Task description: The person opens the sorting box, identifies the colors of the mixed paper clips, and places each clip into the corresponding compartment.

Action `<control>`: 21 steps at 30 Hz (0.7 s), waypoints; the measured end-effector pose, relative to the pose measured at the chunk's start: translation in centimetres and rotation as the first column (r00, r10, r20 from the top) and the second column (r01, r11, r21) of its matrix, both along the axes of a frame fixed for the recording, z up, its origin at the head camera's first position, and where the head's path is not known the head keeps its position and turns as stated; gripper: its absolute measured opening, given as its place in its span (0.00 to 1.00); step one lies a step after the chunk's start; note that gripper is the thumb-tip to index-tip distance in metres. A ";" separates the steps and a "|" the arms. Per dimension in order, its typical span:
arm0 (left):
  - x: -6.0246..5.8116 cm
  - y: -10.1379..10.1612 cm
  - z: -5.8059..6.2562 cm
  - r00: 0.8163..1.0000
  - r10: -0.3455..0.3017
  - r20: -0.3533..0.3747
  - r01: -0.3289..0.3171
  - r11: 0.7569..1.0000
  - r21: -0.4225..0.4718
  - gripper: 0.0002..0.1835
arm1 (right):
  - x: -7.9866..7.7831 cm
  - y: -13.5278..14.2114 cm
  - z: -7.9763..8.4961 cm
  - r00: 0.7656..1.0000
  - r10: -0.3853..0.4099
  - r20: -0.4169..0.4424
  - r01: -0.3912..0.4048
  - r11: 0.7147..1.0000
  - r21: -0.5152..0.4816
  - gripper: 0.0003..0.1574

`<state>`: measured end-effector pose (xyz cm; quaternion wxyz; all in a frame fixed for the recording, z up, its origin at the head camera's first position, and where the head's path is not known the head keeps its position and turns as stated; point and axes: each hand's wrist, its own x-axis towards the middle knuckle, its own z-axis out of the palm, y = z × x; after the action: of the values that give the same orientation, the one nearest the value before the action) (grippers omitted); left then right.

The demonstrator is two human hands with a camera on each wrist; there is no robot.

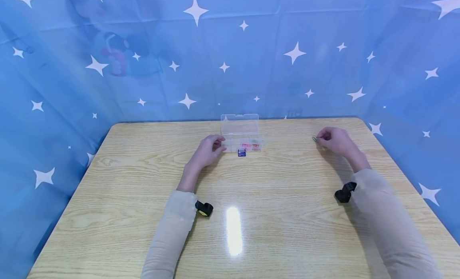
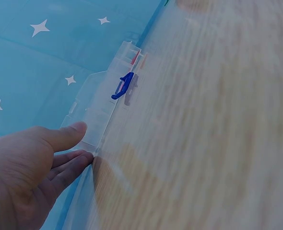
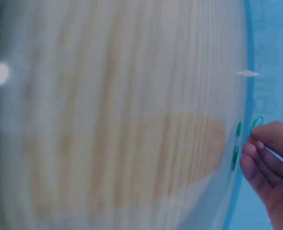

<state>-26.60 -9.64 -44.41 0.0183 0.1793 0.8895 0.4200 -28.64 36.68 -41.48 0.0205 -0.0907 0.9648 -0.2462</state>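
A clear plastic box (image 1: pixel 230 142) lies at the back of the table, its transparent lid (image 1: pixel 240 125) standing up behind it. A blue latch (image 1: pixel 241 152) juts from its front, and red clip-like pieces (image 1: pixel 250 145) show in its right part. My left hand (image 1: pixel 208 150) is at the box's left end, fingertips touching its corner, thumb and fingers spread apart. Off to the right, my right hand (image 1: pixel 334 140) pinches a small green paper clip (image 3: pixel 258 121) between thumb and index finger. In the right wrist view, more green clips (image 3: pixel 235 158) lie low beside the fingers.
The wooden table (image 1: pixel 280 215) reaches back to a blue curtain (image 1: pixel 258 71) with white stars. A stretch of tabletop lies between box and right hand. Dark wrist cameras (image 1: pixel 205 209) sit on both sleeves. Light glares off the table near the front.
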 end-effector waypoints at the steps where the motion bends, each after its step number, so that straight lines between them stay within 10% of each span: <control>1: 0.0 0.0 0.0 1.000 0.001 0.001 -0.001 1.000 -0.002 0.20 | -0.1 -0.2 0.1 1.000 0.003 -0.005 -0.003 1.000 -0.001 0.14; 21: 0.0 -0.1 0.1 1.000 -0.017 0.003 0.017 1.000 0.011 0.20 | -1.0 -4.8 1.6 0.992 0.088 -0.092 -0.091 0.995 -0.030 0.11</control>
<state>-26.58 -9.74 -44.27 0.0221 0.1863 0.8855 0.4250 -29.65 31.92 -39.93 -0.0136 -0.1451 0.9553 -0.2571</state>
